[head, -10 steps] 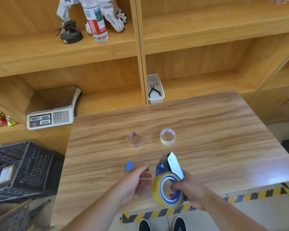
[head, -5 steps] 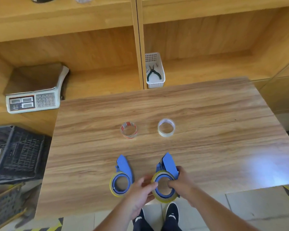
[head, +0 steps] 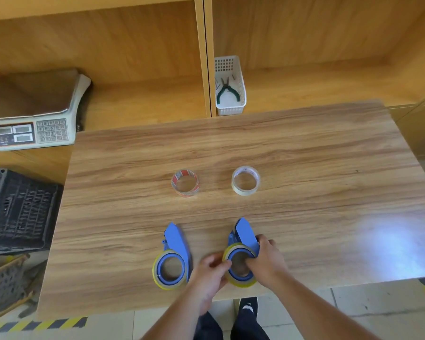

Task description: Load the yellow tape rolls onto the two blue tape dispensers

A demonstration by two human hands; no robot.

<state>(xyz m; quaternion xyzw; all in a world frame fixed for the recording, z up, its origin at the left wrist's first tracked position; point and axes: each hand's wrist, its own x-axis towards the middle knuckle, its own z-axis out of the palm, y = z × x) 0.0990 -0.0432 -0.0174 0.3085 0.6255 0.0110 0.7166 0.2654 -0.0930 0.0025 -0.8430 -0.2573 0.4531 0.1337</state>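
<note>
Yellow tape rolls sat on both blue dispensers at the near edge of the wooden table (head: pixel 329 168). Going from the left of the scene, we saw a dark plastic crate (head: pixel 17 209) on the floor beside the table, and beyond it a weighing scale (head: pixel 32 114) on the low shelf. On the table, the left dispenser (head: pixel 176 251) lay flat and untouched, its yellow roll (head: pixel 157 278) ringed around the blue hub, its pointed blue cover aimed away from us. Farther out lay a clear roll with red printing (head: pixel 185 182). Our left hand (head: pixel 210 273) rested just right of the left dispenser, fingers curled and touching the left rim of the second yellow roll (head: pixel 241 282); we could not tell whether it actually gripped the roll or only steadied it. The right dispenser (head: pixel 244 235) lay beside it, with that roll seated around its blue hub. Our right hand (head: pixel 265 261) was closed on this dispenser, thumb reaching into the hub opening and fingers wrapped over the right side of the blue body. Beyond it, on the far side, sat a pale, nearly clear roll (head: pixel 245 180). On the shelf behind the table stood a white basket (head: pixel 231 106) holding green-handled pliers (head: pixel 227 90).
</note>
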